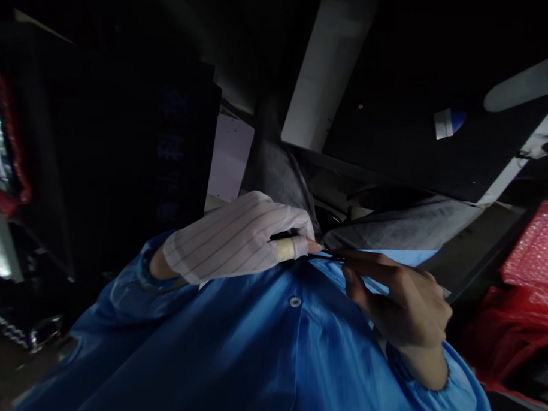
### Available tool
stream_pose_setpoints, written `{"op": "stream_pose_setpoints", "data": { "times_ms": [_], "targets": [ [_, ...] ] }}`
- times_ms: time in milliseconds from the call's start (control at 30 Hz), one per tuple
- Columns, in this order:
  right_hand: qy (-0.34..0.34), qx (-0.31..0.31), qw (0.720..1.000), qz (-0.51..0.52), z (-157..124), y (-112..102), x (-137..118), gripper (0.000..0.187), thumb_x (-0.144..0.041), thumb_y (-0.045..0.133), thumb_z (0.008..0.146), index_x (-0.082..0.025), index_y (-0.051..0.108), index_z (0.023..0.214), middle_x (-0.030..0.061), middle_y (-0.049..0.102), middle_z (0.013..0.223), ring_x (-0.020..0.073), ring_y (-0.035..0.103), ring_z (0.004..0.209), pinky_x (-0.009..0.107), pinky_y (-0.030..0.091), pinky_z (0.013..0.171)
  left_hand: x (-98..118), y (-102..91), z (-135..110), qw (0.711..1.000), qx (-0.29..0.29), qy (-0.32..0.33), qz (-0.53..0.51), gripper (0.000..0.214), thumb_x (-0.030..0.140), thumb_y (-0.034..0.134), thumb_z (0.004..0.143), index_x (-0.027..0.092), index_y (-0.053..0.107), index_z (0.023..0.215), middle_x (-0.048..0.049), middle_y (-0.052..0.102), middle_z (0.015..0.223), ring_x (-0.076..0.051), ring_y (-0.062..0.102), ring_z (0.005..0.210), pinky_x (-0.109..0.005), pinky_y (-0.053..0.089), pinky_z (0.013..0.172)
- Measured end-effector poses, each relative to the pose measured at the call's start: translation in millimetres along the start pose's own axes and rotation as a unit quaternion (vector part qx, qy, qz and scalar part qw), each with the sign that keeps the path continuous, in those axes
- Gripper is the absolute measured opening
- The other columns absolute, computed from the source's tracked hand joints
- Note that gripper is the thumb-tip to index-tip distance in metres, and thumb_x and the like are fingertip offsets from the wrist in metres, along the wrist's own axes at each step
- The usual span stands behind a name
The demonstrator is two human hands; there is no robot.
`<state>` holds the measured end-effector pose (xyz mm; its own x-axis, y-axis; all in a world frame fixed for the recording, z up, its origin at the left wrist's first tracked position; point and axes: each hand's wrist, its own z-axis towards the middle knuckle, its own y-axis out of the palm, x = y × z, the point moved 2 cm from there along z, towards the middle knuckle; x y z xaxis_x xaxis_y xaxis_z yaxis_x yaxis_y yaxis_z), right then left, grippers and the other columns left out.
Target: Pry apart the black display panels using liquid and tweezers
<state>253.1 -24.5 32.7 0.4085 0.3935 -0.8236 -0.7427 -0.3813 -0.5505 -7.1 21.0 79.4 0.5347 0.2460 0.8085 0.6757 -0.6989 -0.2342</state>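
Note:
My left hand [243, 240] wears a white striped glove with bare fingertips and a yellowish tape wrap [285, 249] round the thumb. Its thumb and forefinger pinch one end of a thin dark strip-like piece [328, 255]. From the other side, my right hand [403, 300], ungloved, closes thumb and fingers on the same piece. What kind of thing it is, I cannot make out in the dim light. Both hands are close together in front of the blue smock [252, 324], above the lap.
A dark cabinet-like box [123, 134] stands at the left. Ahead on the right is a black panel [402, 126] with a white-and-blue object [448, 123] on it. Red bubble wrap [535, 250] lies at the far right. Grey-trousered legs [403, 222] are spread below the hands.

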Motion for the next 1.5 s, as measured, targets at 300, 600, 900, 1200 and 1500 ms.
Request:
{"op": "stream_pose_setpoints", "data": {
  "times_ms": [300, 600, 900, 1200, 1500],
  "targets": [
    [-0.028, 0.045, 0.998, -0.041, -7.1, 8.4, 1.5, 0.017, -0.012, 0.073, 0.115, -0.028, 0.069, 0.116, 0.0002, 0.093, 0.103, 0.0172, 0.089, 0.078, 0.024, 0.066, 0.068, -0.6, 1.1, 1.9, 0.998, 0.005, -0.037, -0.044, 0.018, 0.011, 0.077, 0.112, 0.018, 0.083, 0.096, 0.0116, 0.075, 0.069, -0.010, 0.087, 0.092, -0.017, 0.067, 0.090],
    [-0.032, 0.056, 0.996, -0.057, -9.6, 12.3, 2.4, 0.014, -0.016, 0.073, 0.119, -0.028, 0.069, 0.113, 0.0001, 0.092, 0.102, 0.0155, 0.085, 0.073, 0.025, 0.062, 0.063, -2.0, -1.9, 2.6, 0.999, 0.032, -0.002, 0.007, 0.018, 0.009, 0.078, 0.112, 0.015, 0.082, 0.095, 0.0112, 0.074, 0.068, -0.006, 0.082, 0.078, -0.011, 0.062, 0.081],
    [-0.038, 0.065, 0.995, -0.070, -7.5, 12.5, 6.0, 0.017, -0.015, 0.072, 0.119, -0.025, 0.065, 0.109, -0.0012, 0.087, 0.090, 0.0122, 0.080, 0.066, 0.023, 0.055, 0.062, -8.8, -1.3, 5.1, 0.997, 0.056, 0.041, 0.038, 0.017, 0.019, 0.078, 0.114, 0.016, 0.084, 0.099, 0.0107, 0.083, 0.079, -0.002, 0.074, 0.066, -0.010, 0.052, 0.065],
    [-0.033, 0.022, 0.998, -0.048, -2.8, 5.9, 9.3, 0.016, -0.019, 0.070, 0.122, -0.027, 0.063, 0.111, -0.0034, 0.085, 0.087, 0.0115, 0.077, 0.063, 0.024, 0.052, 0.059, -9.7, -1.5, 6.8, 0.998, 0.044, 0.004, 0.033, 0.018, 0.021, 0.073, 0.113, 0.018, 0.085, 0.100, 0.0098, 0.084, 0.083, -0.004, 0.076, 0.073, -0.014, 0.057, 0.074],
    [-0.037, 0.029, 0.997, -0.063, -4.5, 11.7, 9.9, 0.016, -0.020, 0.066, 0.125, -0.026, 0.061, 0.112, -0.0037, 0.083, 0.084, 0.0111, 0.076, 0.061, 0.024, 0.052, 0.058, -10.3, -1.7, 8.8, 0.999, 0.036, -0.025, 0.027, 0.022, 0.031, 0.071, 0.112, 0.020, 0.084, 0.098, 0.0082, 0.084, 0.082, -0.009, 0.076, 0.072, -0.024, 0.064, 0.090]
  ]
}}
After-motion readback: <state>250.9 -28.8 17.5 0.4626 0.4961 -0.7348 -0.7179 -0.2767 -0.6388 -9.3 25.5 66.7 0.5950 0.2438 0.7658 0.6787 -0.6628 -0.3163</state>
